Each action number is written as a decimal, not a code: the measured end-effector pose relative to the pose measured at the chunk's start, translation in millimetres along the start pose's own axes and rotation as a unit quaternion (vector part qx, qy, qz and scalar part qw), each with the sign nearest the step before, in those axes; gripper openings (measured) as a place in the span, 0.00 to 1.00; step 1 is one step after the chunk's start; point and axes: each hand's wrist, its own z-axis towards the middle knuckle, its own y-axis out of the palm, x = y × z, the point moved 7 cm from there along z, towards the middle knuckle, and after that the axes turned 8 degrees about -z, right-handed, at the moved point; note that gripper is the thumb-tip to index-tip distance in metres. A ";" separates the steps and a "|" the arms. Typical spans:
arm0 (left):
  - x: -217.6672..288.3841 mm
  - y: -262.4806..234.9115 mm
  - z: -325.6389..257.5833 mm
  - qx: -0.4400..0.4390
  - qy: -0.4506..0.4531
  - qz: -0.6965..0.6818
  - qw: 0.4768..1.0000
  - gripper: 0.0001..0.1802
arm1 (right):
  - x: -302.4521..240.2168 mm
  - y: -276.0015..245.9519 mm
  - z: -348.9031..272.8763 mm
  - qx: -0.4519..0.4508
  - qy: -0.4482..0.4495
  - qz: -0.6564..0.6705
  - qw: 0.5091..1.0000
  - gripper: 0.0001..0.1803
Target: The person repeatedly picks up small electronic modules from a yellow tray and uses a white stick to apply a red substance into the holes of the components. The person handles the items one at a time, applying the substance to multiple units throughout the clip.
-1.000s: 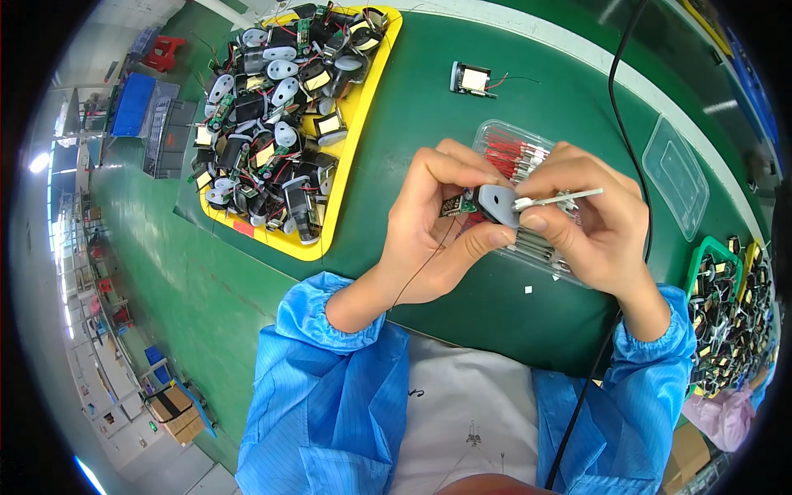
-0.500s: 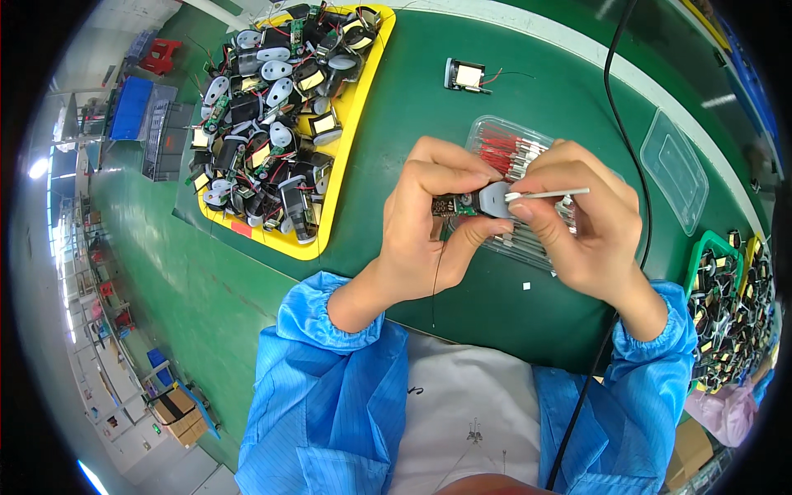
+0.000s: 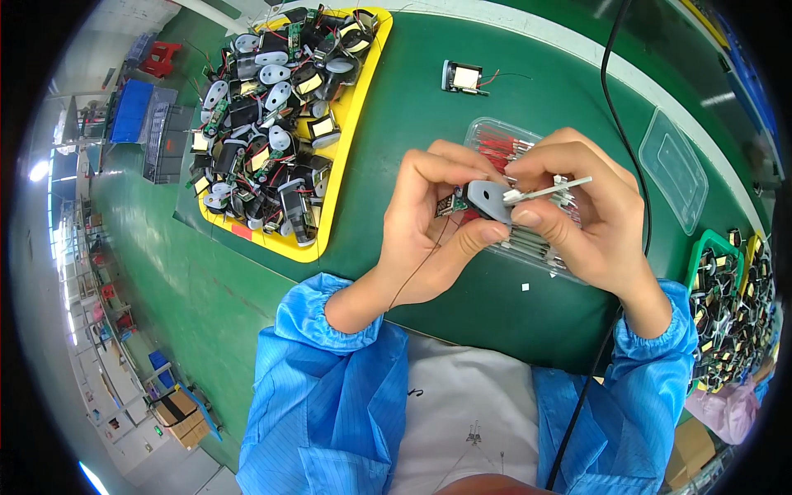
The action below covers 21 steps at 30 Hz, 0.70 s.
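My left hand (image 3: 417, 235) is closed round a small electronic module (image 3: 488, 201) with a grey oval end cap, a dark hole in its face. Part of its green circuit board (image 3: 450, 204) and a thin dark wire show by the palm. In my right hand (image 3: 596, 216), thumb and fingers pinch a thin white cable-like piece (image 3: 561, 189) with a wider white end. That end is right at the cap's edge; whether it touches I cannot tell. Under both hands lies a clear plastic box (image 3: 487, 125) of red and pale wires with white connectors, partly hidden.
A yellow tray (image 3: 353, 124) heaped with similar modules stands to the left. One loose module (image 3: 464, 77) lies beyond the box. A clear lid (image 3: 675, 169) and a black cable (image 3: 611, 99) are at the right, near a green bin (image 3: 700, 247) of modules. A small white square (image 3: 525, 287) lies nearby.
The module has turned in my left hand, so its cap faces me more and its hole shows. The white piece has tilted, its free end raised, and the dark wire has swung toward my wrist.
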 end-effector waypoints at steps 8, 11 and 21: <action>1.1 -3.4 -2.3 0.010 0.041 0.034 0.999 0.23 | -0.1 -0.3 -2.6 0.006 -0.019 -0.013 1.000 0.06; 2.3 -2.3 -2.7 0.010 0.068 0.056 0.996 0.23 | 0.7 0.8 -5.1 0.009 -0.019 -0.019 1.000 0.06; 2.4 -0.4 -0.8 0.020 0.044 0.042 0.998 0.23 | 5.3 2.6 -7.8 -0.003 -0.013 0.000 1.000 0.10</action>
